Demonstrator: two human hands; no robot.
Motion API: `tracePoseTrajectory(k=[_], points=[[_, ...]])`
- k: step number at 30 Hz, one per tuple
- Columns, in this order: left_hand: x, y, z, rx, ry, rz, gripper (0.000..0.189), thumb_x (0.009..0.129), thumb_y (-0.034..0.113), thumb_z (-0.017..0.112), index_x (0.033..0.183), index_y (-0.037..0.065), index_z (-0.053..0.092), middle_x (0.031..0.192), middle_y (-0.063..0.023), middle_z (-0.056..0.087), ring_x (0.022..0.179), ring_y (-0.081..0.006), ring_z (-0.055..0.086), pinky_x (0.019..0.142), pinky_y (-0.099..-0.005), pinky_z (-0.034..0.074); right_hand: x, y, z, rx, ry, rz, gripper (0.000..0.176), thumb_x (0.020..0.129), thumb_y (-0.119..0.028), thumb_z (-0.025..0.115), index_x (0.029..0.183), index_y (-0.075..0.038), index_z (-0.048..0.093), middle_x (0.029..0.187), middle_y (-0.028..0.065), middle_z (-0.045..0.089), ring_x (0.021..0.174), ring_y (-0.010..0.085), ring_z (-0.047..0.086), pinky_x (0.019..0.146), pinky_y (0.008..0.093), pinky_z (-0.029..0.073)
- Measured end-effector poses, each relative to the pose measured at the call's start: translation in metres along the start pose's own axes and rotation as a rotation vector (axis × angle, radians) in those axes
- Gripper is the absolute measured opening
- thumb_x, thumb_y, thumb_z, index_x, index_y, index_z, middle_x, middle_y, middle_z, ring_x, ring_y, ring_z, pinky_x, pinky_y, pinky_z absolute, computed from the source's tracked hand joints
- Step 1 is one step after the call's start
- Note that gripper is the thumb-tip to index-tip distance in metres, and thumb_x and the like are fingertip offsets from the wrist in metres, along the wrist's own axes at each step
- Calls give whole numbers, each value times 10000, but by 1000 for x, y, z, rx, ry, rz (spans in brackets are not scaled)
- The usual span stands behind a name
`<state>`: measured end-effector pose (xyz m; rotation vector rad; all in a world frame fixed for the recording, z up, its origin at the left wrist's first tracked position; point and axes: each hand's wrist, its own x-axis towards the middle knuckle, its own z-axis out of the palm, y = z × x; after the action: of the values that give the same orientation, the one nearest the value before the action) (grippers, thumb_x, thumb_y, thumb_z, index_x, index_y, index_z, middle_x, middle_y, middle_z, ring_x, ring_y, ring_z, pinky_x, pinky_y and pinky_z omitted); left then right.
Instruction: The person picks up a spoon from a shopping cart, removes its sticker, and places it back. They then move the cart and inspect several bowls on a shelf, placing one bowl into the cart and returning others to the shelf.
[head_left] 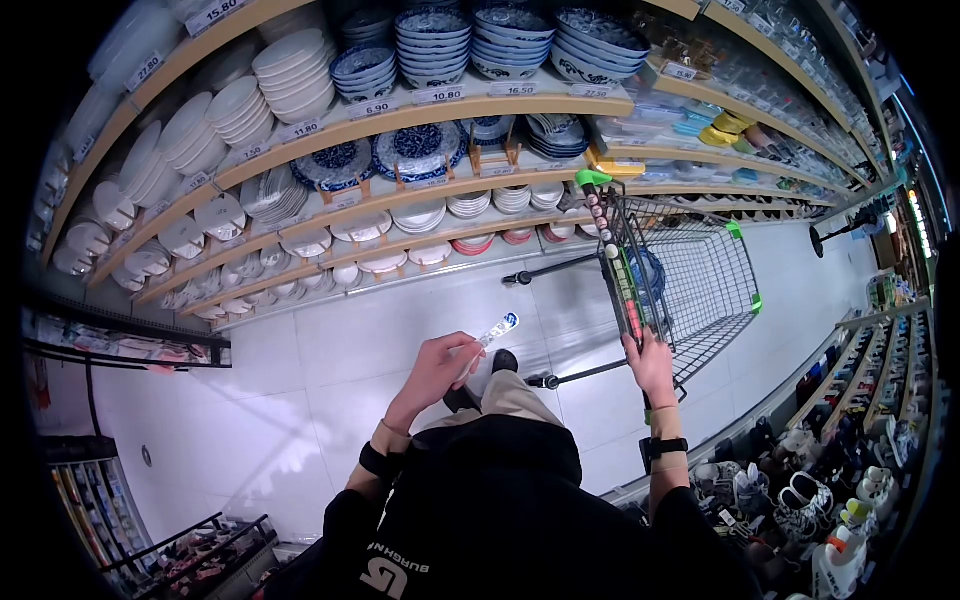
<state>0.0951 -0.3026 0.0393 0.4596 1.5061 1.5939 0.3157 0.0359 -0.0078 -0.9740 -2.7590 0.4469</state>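
Left of the shopping cart [712,285], the left hand [445,370] grasps a blue-patterned utensil [506,324]; the right hand [651,364] grips the cart's handle [616,262].

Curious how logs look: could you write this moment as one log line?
left hand: holding slim blue-ended item | right hand: on cart handle | cart: blue item inside | ahead: dishware shelves

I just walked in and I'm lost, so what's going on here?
A person stands in a shop aisle beside shelves of plates and bowls. Their left hand holds up a slim item with a blue-patterned end. Their right hand rests on the handle of a shopping cart, with something blue visible through its wires.
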Motion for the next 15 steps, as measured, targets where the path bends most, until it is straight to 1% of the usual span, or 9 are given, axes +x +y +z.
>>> tracePoseTrajectory(k=[6,10,15], points=[[32,6,3,7,-16,-15,217,1031,150,546,962,-33,640,715,-23,570,514,-64,436,460,-218,332,6,16,-7,-21,-83,60,375,948,-363,631,919,7,574,696,284,638,683,493,635,629,566,501],[67,14,6,10,-35,-9,217,1031,147,546,970,-40,638,713,-24,565,509,-65,430,461,-222,333,9,25,-12,16,-80,81,368,945,-361,637,898,-3,569,674,274,631,670,491,632,619,569,493],[115,39,19,29,-88,-18,228,1032,157,546,967,-38,644,711,-25,559,518,-66,437,467,-227,341,14,34,-20,45,-52,87,370,937,-379,648,895,-19,574,660,257,627,664,482,630,616,565,489]])
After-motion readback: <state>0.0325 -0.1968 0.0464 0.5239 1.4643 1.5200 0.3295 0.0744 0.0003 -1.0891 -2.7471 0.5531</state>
